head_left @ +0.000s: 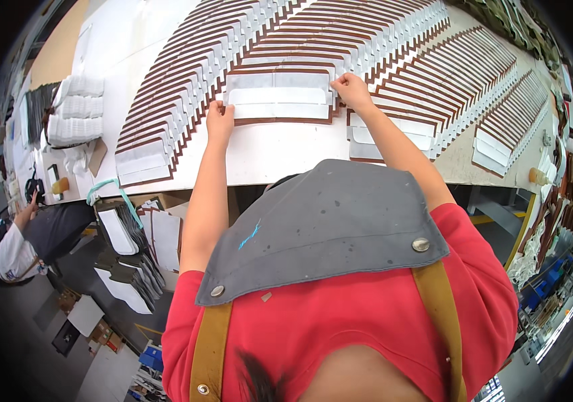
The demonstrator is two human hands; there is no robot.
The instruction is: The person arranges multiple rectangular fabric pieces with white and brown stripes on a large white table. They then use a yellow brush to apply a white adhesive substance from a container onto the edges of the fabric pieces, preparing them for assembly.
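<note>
1. Two hands are laid on one piece, a flat white-and-brown cut part lying on the white table at the near end of long fanned rows.
2. At the far left, white stacks are piled beside dark sheets; they lie well apart from the piece, so that side is not crowded by them.
3. The left hand is pressed on the piece's left end with fingers curled down; whether the edge is pinched or only pinned cannot be told.
4. The left rows run just beside that hand. A sideways slide could probably nudge the overlapped pieces and spoil their even spacing.
5. The piece touches the row behind it, with its white strip lying across the middle. If one end were lifted alone, the strip could likely shift or crease.
6. The right hand is closed on the upper right corner, fingertips bent over the edge, seemingly gripping it.
7. More pieces lie just under the right forearm, so a dropped elbow could drag them.
8. Open room is judged to lie toward the body: a bare band of table runs to the near edge, below which bundles are stored. Anything pulled too far could slip over that edge.
9. The right rows reach the table's far right corner, leaving little slack there.
</note>
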